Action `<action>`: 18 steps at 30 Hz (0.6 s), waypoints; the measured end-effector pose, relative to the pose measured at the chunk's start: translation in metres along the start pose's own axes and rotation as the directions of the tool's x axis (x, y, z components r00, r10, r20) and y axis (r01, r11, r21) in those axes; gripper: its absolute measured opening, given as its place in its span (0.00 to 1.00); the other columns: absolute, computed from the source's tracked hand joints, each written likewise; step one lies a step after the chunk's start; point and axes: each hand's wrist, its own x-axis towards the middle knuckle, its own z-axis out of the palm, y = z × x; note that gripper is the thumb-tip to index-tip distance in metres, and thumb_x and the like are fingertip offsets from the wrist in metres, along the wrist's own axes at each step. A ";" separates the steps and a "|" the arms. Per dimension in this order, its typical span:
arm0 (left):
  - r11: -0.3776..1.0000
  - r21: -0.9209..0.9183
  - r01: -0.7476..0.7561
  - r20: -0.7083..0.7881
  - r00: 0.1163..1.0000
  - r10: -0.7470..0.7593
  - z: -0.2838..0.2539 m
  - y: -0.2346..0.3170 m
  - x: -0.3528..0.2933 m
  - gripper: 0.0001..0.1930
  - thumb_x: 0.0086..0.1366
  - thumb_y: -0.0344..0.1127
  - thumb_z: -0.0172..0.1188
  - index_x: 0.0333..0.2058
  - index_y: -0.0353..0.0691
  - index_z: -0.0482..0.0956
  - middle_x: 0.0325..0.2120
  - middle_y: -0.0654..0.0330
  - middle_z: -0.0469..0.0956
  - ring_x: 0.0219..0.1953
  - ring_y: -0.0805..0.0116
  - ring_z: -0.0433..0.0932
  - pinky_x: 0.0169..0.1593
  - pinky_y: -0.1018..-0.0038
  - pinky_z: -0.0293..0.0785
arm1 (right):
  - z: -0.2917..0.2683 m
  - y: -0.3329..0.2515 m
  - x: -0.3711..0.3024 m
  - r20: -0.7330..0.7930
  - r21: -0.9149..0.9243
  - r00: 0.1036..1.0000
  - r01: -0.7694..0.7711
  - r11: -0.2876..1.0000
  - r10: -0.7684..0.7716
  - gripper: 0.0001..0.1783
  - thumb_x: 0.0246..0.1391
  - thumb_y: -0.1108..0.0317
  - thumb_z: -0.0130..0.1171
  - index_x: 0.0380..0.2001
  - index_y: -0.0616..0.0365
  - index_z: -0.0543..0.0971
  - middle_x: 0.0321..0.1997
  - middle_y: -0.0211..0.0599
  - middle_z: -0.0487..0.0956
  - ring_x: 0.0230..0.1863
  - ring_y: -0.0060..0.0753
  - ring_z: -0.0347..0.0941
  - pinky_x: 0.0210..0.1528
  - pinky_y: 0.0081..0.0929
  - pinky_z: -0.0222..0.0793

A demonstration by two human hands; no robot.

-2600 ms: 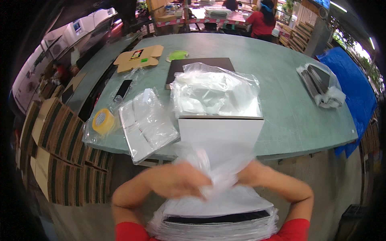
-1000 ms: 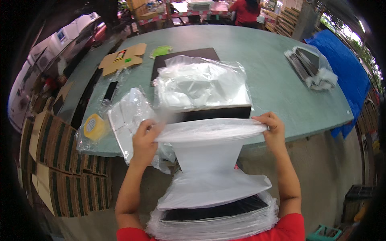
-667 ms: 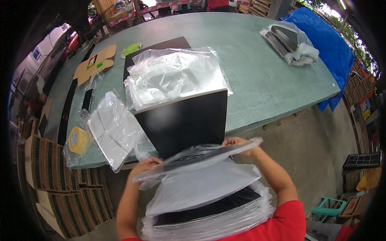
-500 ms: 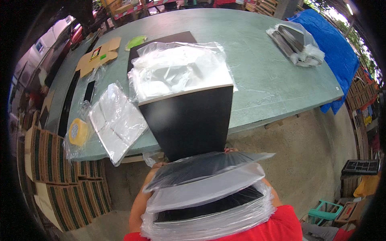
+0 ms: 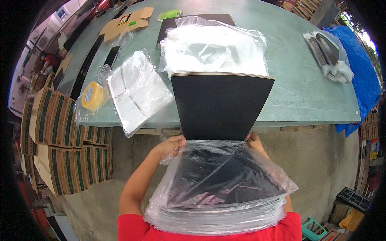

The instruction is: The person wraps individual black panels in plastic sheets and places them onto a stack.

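On your far left, cardboard boxes [image 5: 60, 116] stand stacked on the floor beside the table [image 5: 305, 92]. On the table's left end, a roll of yellow tape [image 5: 92, 96] rests amid loose clear plastic. Just beyond it lies a black strip [image 5: 111, 56]; farther back is a flattened carton [image 5: 126, 25]. A packet of white sheets [image 5: 138, 90] in clear film overhangs the front edge, near your left hand [image 5: 171, 147].

Your left fingers are bent and pinch the upper left corner of the clear bag [image 5: 225, 172]. The black board [image 5: 225, 106] is between your hands, in front of the table edge, its lower edge meeting the bag's upper edge; whether it enters the bag cannot be told. A heap of clear plastic [image 5: 215, 50] sits directly behind the board's top edge and partly covers a dark panel [image 5: 193, 21].

Your right hand [image 5: 255, 143] is at the bag's upper right corner, fingers curled and partly hidden; you cannot tell whether they grip.

Farther right are a green stool [image 5: 313, 229] on the floor, a wrapped bundle [image 5: 329, 58] on the table, a black crate [image 5: 354, 199] and a blue tarp [image 5: 363, 76].
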 end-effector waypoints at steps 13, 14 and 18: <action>0.650 0.517 -0.557 0.412 0.828 0.381 0.068 0.112 -0.107 0.13 0.52 0.36 0.58 0.34 0.37 0.71 0.25 0.58 0.73 0.27 0.70 0.72 0.32 0.75 0.66 | -0.014 -0.184 -0.097 0.824 0.236 0.442 0.303 0.923 -0.355 0.22 0.53 0.54 0.43 0.38 0.64 0.70 0.38 0.45 0.73 0.40 0.45 0.68 0.43 0.36 0.61; 0.684 0.353 -0.639 0.676 0.679 0.286 0.080 0.124 -0.120 0.13 0.53 0.37 0.57 0.35 0.36 0.71 0.27 0.58 0.72 0.29 0.70 0.72 0.33 0.75 0.66 | 0.003 -0.191 -0.103 0.936 0.243 0.155 0.363 0.899 -0.316 0.26 0.53 0.51 0.40 0.42 0.65 0.68 0.44 0.47 0.69 0.46 0.46 0.64 0.48 0.37 0.56; 0.890 0.187 -0.416 0.775 0.619 0.127 0.107 0.056 -0.057 0.13 0.53 0.38 0.57 0.36 0.38 0.71 0.33 0.57 0.72 0.32 0.72 0.70 0.36 0.74 0.67 | 0.057 -0.155 -0.103 0.996 -0.075 -0.002 0.549 0.832 0.091 0.32 0.54 0.46 0.32 0.54 0.60 0.58 0.60 0.46 0.51 0.62 0.45 0.42 0.60 0.40 0.35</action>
